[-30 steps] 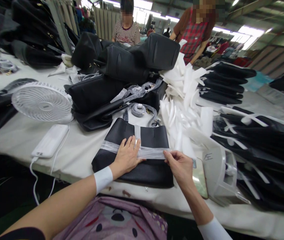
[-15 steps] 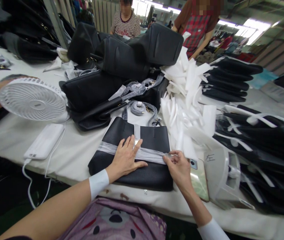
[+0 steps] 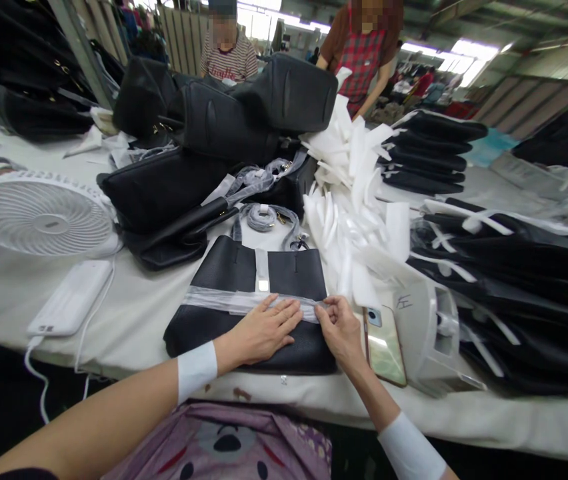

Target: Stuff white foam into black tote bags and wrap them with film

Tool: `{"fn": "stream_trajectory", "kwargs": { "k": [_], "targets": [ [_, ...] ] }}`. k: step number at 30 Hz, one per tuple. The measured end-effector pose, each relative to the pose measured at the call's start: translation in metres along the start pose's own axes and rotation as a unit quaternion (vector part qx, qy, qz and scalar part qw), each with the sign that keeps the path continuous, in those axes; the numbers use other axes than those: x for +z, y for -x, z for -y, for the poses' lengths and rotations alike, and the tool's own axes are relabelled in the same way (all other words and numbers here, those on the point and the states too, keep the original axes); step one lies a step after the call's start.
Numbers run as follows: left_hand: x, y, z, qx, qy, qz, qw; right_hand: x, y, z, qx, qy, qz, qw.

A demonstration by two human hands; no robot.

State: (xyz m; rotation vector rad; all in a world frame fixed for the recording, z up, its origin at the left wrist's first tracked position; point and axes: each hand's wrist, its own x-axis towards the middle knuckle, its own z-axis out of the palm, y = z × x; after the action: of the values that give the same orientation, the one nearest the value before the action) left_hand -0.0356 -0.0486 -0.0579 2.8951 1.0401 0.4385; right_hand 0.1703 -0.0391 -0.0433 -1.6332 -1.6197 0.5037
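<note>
The left fingers (image 3: 287,310) lie flat and a little spread on a clear strip (image 3: 209,298). They press it down. The right fingers (image 3: 325,308) are curled and pinch the end of the same strip, with the thumb close to the first finger. The two sets of fingertips almost meet.

The left hand (image 3: 259,333) and the right hand (image 3: 343,333) both rest on a flat black bag (image 3: 224,267). The bag lies in the lower middle of the frame, near the front edge of the table (image 3: 144,300). The clear strip runs across the bag from side to side. A short white strip (image 3: 263,263) runs down from the top of the bag to meet it. Each wrist wears a white band.

Just right of the right hand lies a phone (image 3: 384,347), and next to it stands a white machine (image 3: 429,333). Behind them, in the middle of the frame, is a heap of white foam pieces (image 3: 349,200). A grey wrapped strap (image 3: 264,217) sits just above the bag.

At the left are a white power bank (image 3: 69,300) and a white fan (image 3: 39,213). Big black bags (image 3: 244,120) are piled in the upper middle. More flat black bags (image 3: 514,267) are stacked at the right. Two other people stand at the top of the frame, one in a striped shirt (image 3: 229,61) and one in a red checked shirt (image 3: 361,57).
</note>
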Motion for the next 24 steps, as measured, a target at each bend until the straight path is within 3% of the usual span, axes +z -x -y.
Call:
{"fn": "stream_trajectory", "kwargs": {
  "k": [6, 13, 16, 18, 20, 24],
  "targets": [
    [0.012, -0.018, -0.037, -0.116, 0.002, -0.028, 0.993, 0.003, 0.001, -0.005, 0.003, -0.02, -0.008, 1.0],
    [0.014, -0.016, -0.041, -0.13, 0.012, -0.034, 0.991, 0.002, 0.003, -0.005, -0.023, 0.014, -0.03, 0.999],
    [0.014, -0.016, -0.04, -0.132, 0.01, -0.036, 0.991, -0.011, 0.008, -0.004, -0.12, 0.093, -0.068, 0.986],
    [0.013, -0.016, -0.04, -0.129, 0.01, -0.033, 0.991, -0.02, 0.013, -0.004, -0.236, 0.166, -0.074, 0.955],
    [0.013, -0.015, -0.04, -0.125, 0.006, -0.028, 0.992, -0.025, 0.021, -0.006, -0.321, 0.233, -0.033, 0.917],
    [0.014, -0.015, -0.04, -0.122, -0.011, -0.028, 0.992, -0.018, 0.035, -0.016, -0.304, 0.313, 0.024, 0.9]
  ]
}}
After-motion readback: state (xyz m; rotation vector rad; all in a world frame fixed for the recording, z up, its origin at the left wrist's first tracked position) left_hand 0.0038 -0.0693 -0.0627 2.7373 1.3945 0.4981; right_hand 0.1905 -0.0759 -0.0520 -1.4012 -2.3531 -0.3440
